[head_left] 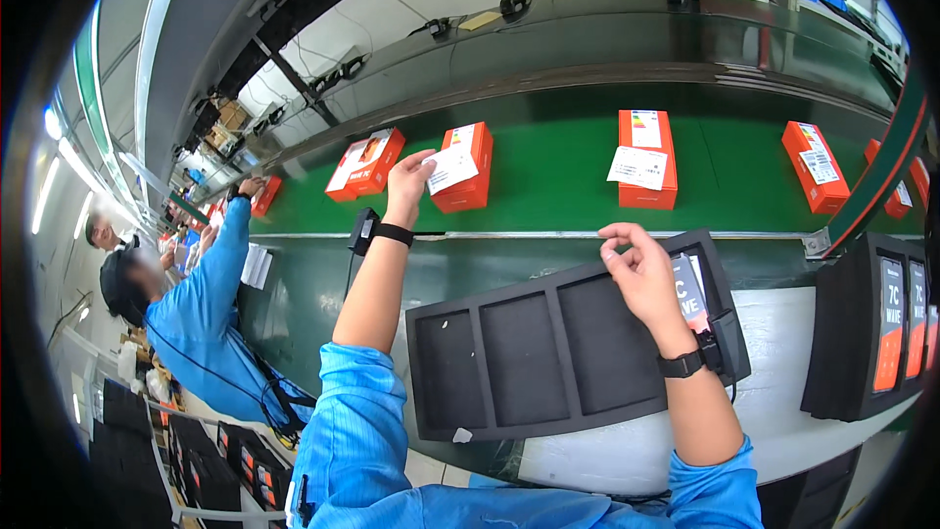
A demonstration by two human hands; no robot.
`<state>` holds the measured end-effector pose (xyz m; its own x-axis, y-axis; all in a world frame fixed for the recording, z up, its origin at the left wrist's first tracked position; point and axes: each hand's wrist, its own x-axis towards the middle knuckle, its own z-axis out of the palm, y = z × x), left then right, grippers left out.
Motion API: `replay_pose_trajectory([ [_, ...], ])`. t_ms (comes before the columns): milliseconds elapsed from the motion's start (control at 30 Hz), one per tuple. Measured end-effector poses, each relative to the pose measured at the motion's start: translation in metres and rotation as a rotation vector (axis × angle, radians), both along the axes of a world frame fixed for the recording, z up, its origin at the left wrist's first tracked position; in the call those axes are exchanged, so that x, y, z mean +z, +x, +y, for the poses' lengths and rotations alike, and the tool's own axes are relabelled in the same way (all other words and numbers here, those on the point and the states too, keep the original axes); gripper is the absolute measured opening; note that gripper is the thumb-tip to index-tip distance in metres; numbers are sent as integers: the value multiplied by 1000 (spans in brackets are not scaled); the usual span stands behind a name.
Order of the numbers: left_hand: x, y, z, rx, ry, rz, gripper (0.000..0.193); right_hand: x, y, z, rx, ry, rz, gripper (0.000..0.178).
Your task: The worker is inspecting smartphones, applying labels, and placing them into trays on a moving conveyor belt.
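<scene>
My left hand (406,188) reaches over the green conveyor belt. Its fingertips pinch the edge of a white paper slip (453,168), which rests against the top of an orange box (468,198). My right hand (641,274) hovers above a black foam tray (519,358), fingers loosely curled and apart, with nothing visible in them. The tray lies tilted on the worktable and its left compartments are bare. A dark-and-orange phone box (688,299) sits in its right end, partly covered by my right hand and wrist.
More orange boxes (364,167) stand along the belt, one with a paper slip (636,168) on it. Stacked black trays (852,333) holding phone boxes are at right. A green-and-black post (874,171) rises near them. A co-worker in blue (201,294) works at left.
</scene>
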<state>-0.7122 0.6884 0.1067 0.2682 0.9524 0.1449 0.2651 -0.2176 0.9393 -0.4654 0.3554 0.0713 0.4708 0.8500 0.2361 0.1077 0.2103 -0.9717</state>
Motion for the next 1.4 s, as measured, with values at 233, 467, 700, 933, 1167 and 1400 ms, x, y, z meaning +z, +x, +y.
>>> replay_pose_trajectory([
  [233,4,49,-75,-93,14,-285,44,31,19,-10,-126,148,-59,22],
  [467,3,93,-278,-814,-649,-162,53,77,72,-49,-319,423,120,16],
  [700,-39,136,-294,-420,866,665,55,11,75,-37,-400,181,-6,12],
  [933,-42,131,-284,-423,551,432,39,-22,69,-30,-452,146,134,13],
  [1167,-49,123,-298,-420,854,566,54,-31,64,-29,-367,-1,-40,13],
  [1400,-23,111,-307,-568,-695,-696,40,-15,64,-31,-262,-144,-304,12],
])
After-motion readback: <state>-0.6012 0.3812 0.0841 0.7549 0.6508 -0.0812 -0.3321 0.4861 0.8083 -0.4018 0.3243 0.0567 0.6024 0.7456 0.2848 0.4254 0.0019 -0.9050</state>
